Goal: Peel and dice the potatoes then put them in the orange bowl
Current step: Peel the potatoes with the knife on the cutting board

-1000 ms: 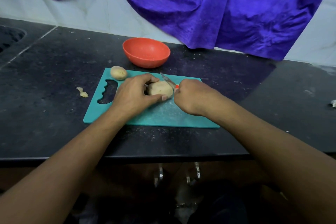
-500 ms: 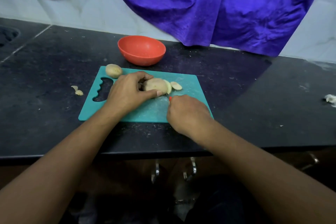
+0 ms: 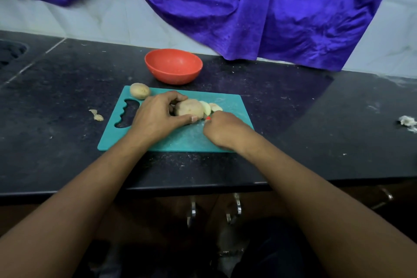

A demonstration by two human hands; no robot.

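On the teal cutting board [image 3: 228, 104] my left hand [image 3: 158, 117] pins down a potato [image 3: 189, 108]. Two cut slices [image 3: 211, 107] lean against its right end. My right hand [image 3: 225, 130] is closed around a knife; only a bit of its orange handle [image 3: 208, 118] shows, just right of the potato, and the blade is hidden. A second, whole potato [image 3: 140, 90] lies at the board's far left corner. The orange bowl [image 3: 173, 66] stands behind the board with nothing visible inside.
A scrap of peel [image 3: 96, 115] lies on the black counter [image 3: 316, 119] left of the board. A whitish scrap [image 3: 407, 121] sits at the far right. A purple cloth [image 3: 248, 7] hangs over the back wall. A sink opening [image 3: 9, 52] is at the far left.
One second ago the knife blade was at the potato's far end. My right hand has since drawn back toward me, and two slices now lie beside the potato.
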